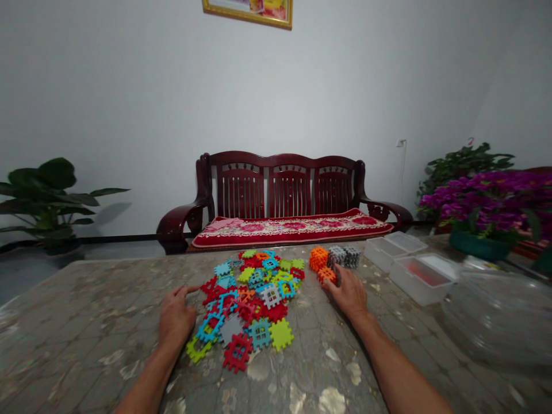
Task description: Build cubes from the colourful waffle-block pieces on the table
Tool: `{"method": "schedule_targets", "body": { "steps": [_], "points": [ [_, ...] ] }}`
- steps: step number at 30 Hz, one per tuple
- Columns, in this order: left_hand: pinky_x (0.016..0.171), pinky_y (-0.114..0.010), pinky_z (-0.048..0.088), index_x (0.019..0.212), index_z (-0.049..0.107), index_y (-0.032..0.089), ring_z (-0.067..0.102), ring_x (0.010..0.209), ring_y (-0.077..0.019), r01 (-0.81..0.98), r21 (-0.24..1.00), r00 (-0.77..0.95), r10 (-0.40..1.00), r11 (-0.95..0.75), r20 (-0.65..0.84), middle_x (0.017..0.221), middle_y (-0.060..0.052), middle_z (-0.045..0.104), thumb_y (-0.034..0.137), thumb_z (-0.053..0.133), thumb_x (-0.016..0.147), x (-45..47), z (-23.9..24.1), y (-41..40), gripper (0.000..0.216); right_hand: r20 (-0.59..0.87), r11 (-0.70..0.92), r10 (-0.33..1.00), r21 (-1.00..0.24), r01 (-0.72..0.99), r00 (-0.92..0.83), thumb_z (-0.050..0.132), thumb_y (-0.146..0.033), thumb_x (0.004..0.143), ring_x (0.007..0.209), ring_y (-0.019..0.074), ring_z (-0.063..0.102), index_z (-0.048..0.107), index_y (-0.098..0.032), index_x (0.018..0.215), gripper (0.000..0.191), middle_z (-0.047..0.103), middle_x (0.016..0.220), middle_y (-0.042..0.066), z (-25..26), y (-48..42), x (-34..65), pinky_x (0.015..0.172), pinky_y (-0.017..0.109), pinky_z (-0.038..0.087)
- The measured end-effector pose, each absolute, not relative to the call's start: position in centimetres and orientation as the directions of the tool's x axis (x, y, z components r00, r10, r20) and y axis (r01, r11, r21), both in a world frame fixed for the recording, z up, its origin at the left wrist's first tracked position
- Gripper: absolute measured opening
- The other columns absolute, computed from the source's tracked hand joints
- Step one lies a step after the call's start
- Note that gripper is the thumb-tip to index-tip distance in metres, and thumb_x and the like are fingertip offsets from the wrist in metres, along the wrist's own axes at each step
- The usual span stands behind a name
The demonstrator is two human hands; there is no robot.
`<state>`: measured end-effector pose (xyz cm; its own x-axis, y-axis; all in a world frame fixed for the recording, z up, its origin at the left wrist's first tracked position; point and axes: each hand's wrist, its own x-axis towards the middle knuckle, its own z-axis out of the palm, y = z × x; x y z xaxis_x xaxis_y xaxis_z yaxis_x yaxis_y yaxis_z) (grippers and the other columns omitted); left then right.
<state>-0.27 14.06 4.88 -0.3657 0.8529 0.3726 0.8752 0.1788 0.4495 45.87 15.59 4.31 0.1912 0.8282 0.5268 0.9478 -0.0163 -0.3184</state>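
A heap of flat, toothed plastic tiles (252,299) in red, blue, green, grey and orange lies on the marbled table (86,322). My left hand (176,316) rests at the heap's left edge, fingers loosely curled, index finger pointing at a red tile. My right hand (348,292) is closed around a small orange cube (326,275) built from tiles. Just beyond it stand another orange cube (318,259) and two grey cubes (344,256).
Clear plastic boxes (414,270) and a clear lid or bowl (500,322) sit at the right. A pot of purple flowers (487,207) stands behind them. A dark wooden bench (284,198) with a red cushion faces the table; a leafy plant (47,201) stands at left.
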Motion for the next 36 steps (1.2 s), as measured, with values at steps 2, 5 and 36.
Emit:
{"method": "schedule_targets", "body": {
  "steps": [2,5,36],
  "points": [
    [0.104,-0.040,0.052,0.117,0.071,0.019,0.063,0.125,-0.0287,0.876,0.436,-0.384,0.848,0.209,0.365,0.131,-0.015,0.068,0.006,0.049,0.074,-0.1,5.0,13.9,0.050,0.509,-0.044,0.834,-0.324,0.945,0.213,0.064,-0.048,0.088,0.114,0.0298,0.063,0.056,-0.018,0.142,0.062,0.069,0.126,0.014,4.4,15.5,45.8,0.097,0.040,0.046],
    [0.104,-0.040,0.051,0.124,0.069,0.018,0.061,0.127,-0.0292,0.866,0.432,-0.422,0.834,0.253,0.356,0.129,-0.016,0.068,0.015,0.048,0.081,0.1,5.1,13.8,0.047,0.482,-0.063,0.848,-0.323,0.944,0.221,0.066,-0.051,0.087,0.115,0.0308,0.064,0.052,-0.018,0.145,0.069,0.069,0.126,0.015,4.5,15.3,45.7,0.096,0.040,0.047],
    [0.071,-0.034,0.048,0.142,0.048,0.015,0.074,0.095,-0.0290,0.761,0.535,-0.520,0.837,0.366,0.167,0.096,-0.009,0.078,0.027,0.043,0.091,1.8,7.6,12.6,0.053,0.359,-0.115,0.900,-0.347,0.931,0.246,0.064,-0.045,0.088,0.124,0.0294,0.061,0.046,-0.017,0.152,0.071,0.063,0.140,0.015,5.1,15.1,45.3,0.103,0.038,0.046]
  ]
}}
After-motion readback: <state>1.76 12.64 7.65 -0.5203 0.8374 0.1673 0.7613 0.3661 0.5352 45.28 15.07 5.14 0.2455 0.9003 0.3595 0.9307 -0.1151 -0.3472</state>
